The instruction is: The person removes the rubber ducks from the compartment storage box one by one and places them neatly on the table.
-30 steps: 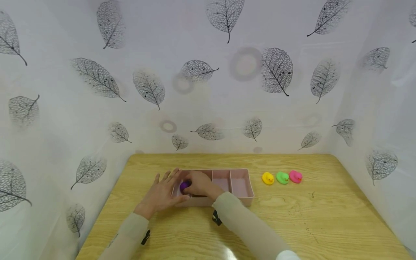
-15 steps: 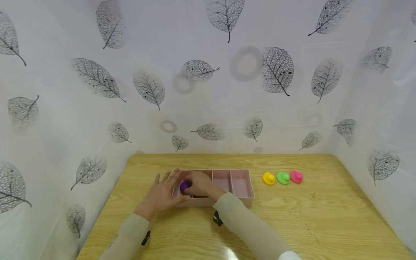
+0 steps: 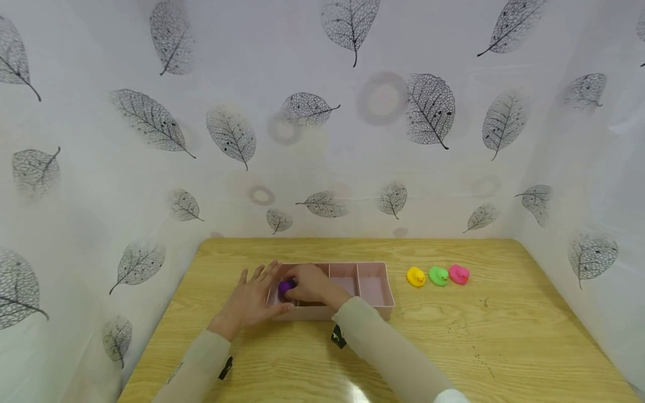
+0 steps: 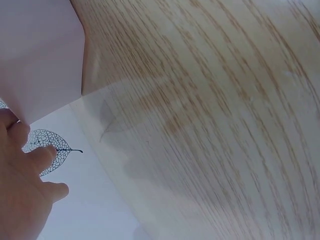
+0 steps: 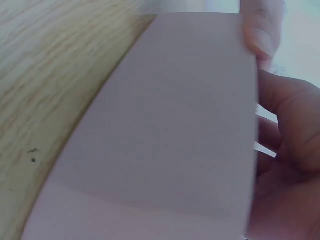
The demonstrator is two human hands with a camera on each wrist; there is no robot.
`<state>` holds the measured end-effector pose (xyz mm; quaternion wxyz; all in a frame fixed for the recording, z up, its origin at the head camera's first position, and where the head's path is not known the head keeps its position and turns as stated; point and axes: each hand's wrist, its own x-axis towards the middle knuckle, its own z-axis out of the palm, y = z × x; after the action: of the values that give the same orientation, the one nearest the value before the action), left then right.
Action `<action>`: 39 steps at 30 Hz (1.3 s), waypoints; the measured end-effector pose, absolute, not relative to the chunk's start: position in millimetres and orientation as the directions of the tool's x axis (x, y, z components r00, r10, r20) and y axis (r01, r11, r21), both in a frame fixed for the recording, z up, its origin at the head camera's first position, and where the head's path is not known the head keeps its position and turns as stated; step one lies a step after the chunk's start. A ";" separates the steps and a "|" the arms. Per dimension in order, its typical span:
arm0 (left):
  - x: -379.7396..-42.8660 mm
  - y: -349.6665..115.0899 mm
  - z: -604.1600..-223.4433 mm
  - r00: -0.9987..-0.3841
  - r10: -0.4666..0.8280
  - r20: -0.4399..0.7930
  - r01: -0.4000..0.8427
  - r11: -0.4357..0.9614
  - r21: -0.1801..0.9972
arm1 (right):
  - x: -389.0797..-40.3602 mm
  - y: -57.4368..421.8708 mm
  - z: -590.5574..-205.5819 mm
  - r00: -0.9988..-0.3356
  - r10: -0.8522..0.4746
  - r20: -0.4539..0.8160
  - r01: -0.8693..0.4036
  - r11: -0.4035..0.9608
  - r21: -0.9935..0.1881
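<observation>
A long pink divided box lies on the table. My left hand spreads over its left end, the thumb along the front rim and the other fingers reaching to the back left corner. In the left wrist view, fingertips of the left hand touch the edge of the box's wall. Inside the leftmost compartment, my right hand pinches a round purple thing, partly hidden by the fingers. The box wall hides that thing in the right wrist view, where the right hand has curled fingers.
To the right of the box, a yellow duck, a green duck and a pink duck stand in a row on the wooden table. A leaf-patterned white curtain encloses the back and sides.
</observation>
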<state>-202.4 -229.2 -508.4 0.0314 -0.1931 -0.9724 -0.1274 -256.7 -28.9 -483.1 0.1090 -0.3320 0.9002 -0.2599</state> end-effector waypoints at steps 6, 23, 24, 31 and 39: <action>-201.6 -229.7 -509.1 -0.926 0.364 0.094 0.376 0.896 0.234 | -254.2 -27.2 -474.0 -0.739 -0.673 -0.031 -0.543 0.623 -0.563; -201.9 -229.3 -509.4 -0.920 0.377 0.110 0.393 0.891 0.228 | -259.3 1.1 -452.5 -0.738 -0.673 0.036 -0.474 0.480 -0.738; -202.1 -229.2 -509.5 -0.920 0.376 0.110 0.392 0.891 0.229 | -260.1 3.4 -453.0 -0.741 -0.670 0.044 -0.474 0.475 -0.741; -201.7 -228.0 -507.9 -0.925 0.369 0.092 0.381 0.895 0.231 | -264.1 19.7 -461.4 -0.750 -0.654 0.094 -0.468 0.426 -0.774; -202.8 -227.4 -509.1 -0.924 0.369 0.102 0.383 0.899 0.213 | -262.2 37.3 -462.8 -0.799 -0.597 0.065 -0.321 0.333 -0.887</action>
<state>-202.8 -227.4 -509.1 0.0295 -0.1930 -0.9740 -0.1149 -262.2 37.3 -462.8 0.1375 -0.2853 0.8046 -0.5023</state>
